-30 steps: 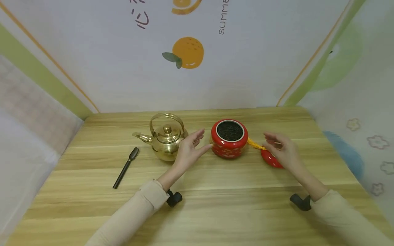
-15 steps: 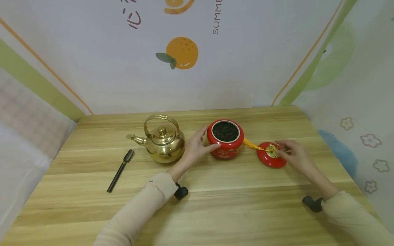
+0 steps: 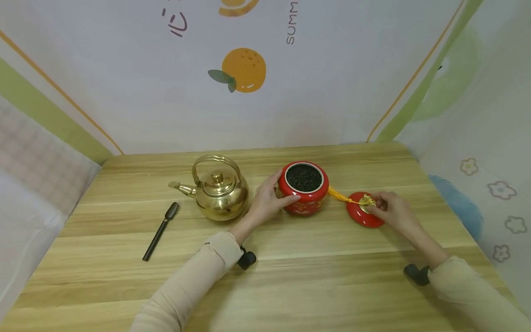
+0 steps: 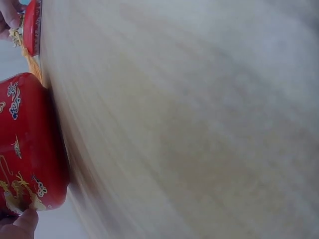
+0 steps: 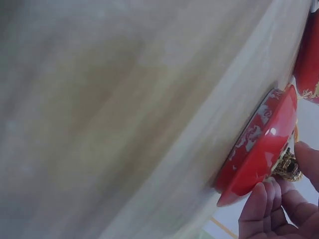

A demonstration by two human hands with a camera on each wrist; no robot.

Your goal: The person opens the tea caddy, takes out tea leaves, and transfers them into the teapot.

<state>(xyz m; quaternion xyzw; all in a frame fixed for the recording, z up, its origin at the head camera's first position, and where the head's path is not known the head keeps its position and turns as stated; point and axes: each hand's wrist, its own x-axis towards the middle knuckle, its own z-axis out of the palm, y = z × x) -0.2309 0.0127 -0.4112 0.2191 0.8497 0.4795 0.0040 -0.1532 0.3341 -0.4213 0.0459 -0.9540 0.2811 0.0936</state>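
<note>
A red tea jar (image 3: 304, 203), decorated in gold and filled with dark tea leaves (image 3: 304, 178), stands uncovered on the table. My left hand (image 3: 267, 198) holds it by its left side, thumb across the front and fingers behind. In the left wrist view a thumb tip presses the wall of the jar (image 4: 30, 144). To the right lies the jar's red lid (image 3: 362, 215), flat on the table. My right hand (image 3: 394, 210) pinches its gold knob (image 5: 288, 167) between thumb and fingers. A yellow tassel (image 3: 340, 195) runs from the knob toward the jar.
A brass teapot (image 3: 221, 203) with a raised handle stands just left of my left hand. Left of it lies a dark tea scoop (image 3: 159, 233). Behind the wooden table (image 3: 290, 276) hangs a white cloth printed with an orange (image 3: 244, 70).
My left hand has moved right and taken hold of the jar's side. My right hand has come down to the lid and now pinches the knob. Jar and lid stay put.
</note>
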